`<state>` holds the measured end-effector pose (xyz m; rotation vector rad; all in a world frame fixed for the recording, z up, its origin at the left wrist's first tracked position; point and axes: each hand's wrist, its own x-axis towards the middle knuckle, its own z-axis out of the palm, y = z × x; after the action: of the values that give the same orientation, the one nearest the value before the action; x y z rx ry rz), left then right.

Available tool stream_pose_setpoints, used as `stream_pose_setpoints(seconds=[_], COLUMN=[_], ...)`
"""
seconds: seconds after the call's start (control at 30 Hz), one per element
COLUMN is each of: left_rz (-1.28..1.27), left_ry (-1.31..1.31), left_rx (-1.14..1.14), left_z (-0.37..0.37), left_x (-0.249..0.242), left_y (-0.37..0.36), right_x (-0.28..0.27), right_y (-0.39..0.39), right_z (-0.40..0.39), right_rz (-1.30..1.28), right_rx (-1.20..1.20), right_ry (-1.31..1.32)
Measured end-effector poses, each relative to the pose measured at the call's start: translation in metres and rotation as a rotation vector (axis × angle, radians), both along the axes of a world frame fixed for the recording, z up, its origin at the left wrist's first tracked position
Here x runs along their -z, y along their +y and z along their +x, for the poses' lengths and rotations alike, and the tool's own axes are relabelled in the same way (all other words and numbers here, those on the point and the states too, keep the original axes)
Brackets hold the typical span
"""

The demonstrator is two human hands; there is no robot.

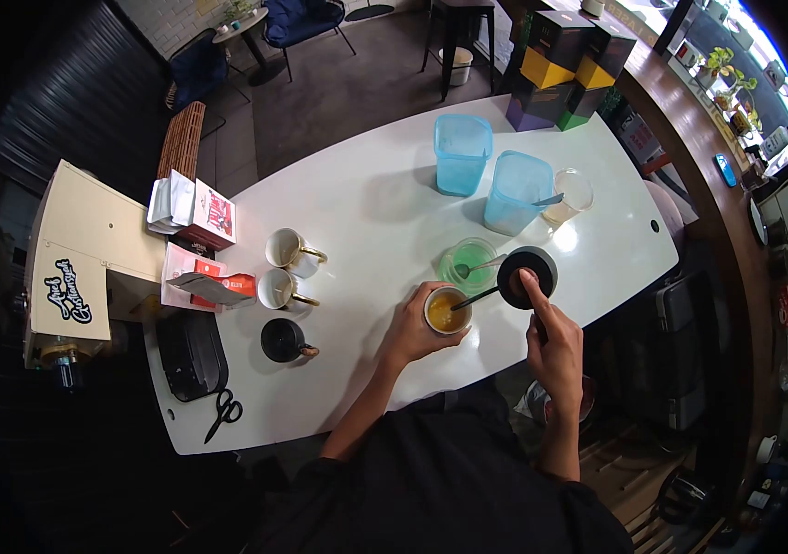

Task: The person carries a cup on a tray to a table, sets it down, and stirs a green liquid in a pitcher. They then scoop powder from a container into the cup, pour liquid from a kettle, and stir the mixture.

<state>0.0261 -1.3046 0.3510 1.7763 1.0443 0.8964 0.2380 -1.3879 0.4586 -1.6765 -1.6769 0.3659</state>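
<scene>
My left hand [419,330] is wrapped around a small cup [447,310] holding yellow-orange liquid. My right hand [553,342] grips a round black gooseneck kettle [528,277], its index finger laid over the top. From the kettle a thin dark spout points down-left and ends over the cup's rim; whether liquid flows cannot be made out. Just behind the cup sits a green plastic container [473,254] with a metal spoon [483,265] leaning in it. The kettle's handle is hidden by my fingers.
Two blue tubs [461,162] and a clear plastic cup [574,191] stand farther back. To the left are two white mugs [281,249], a black mug [283,342], scissors [224,415], coffee packets [218,286] and a cream machine [89,249]. Stacked boxes [560,69] occupy the far corner.
</scene>
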Motion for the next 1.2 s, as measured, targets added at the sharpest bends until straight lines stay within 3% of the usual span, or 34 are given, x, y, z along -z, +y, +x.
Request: stream_pose_setpoints(seconds=[1.2], left_rz=[-0.001], left_ry=[0.002], left_rx=[-0.005], left_z=[-0.0005], left_x=[-0.0022], left_y=[-0.0007], right_x=[0.0004], right_y=[-0.0018], right_z=[-0.0008], right_rz=[0.017], right_rx=[0.020], right_ry=[-0.009])
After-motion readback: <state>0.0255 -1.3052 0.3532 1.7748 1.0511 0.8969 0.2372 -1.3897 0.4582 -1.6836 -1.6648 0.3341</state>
